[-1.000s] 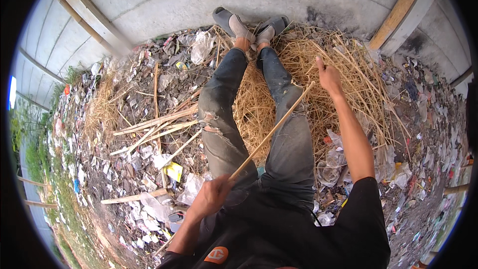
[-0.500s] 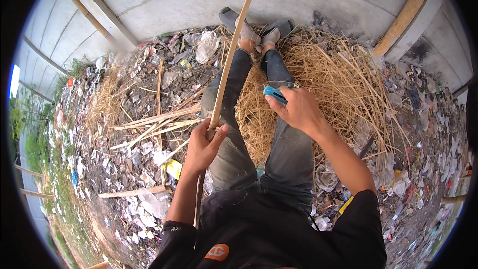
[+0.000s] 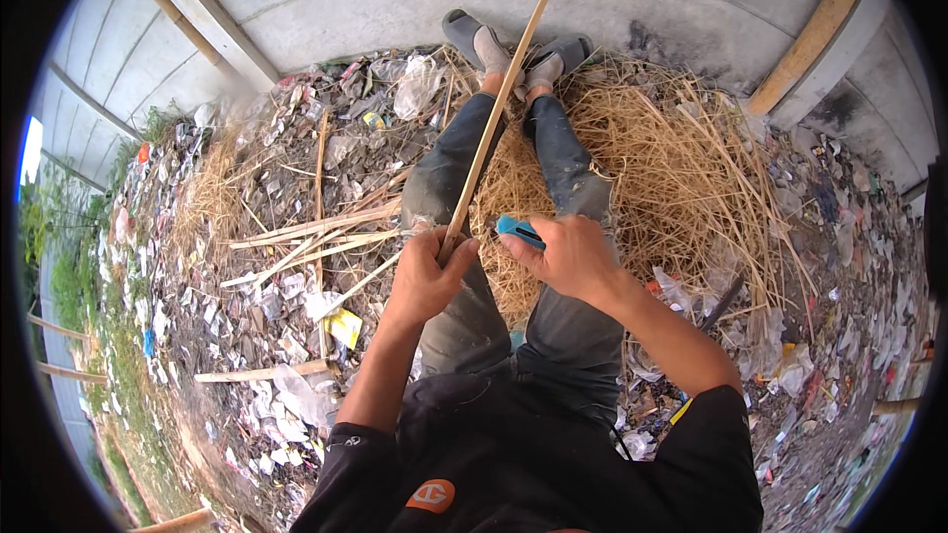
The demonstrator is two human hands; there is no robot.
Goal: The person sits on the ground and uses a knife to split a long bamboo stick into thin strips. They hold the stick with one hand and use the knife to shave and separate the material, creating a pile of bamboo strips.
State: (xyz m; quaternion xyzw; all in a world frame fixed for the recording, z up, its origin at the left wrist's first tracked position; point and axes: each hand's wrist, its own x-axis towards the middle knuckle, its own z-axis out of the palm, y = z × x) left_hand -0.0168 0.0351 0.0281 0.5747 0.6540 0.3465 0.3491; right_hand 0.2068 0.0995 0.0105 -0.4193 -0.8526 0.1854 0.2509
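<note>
A long, pale bamboo strip [image 3: 499,107] slants up and away over my legs. My left hand [image 3: 425,278] is closed round its lower part, above my left thigh. My right hand [image 3: 571,257] grips a blue utility knife [image 3: 517,231], held just right of the strip without touching it. Whether the blade is out is too small to tell. Beneath and beyond my hands, a heap of straw-coloured bamboo shavings [image 3: 671,173] lies between and to the right of my legs.
Several split bamboo strips [image 3: 331,240] lie on the littered ground to my left, and a shorter bamboo piece [image 3: 259,375] lies nearer. A grey concrete wall [image 3: 494,0] rises beyond my feet, with a bamboo pole [image 3: 812,30] against it at the right.
My left hand and the strip have moved to the right. My right hand has come left and slightly nearer with the utility knife, so the two hands are now closer together.
</note>
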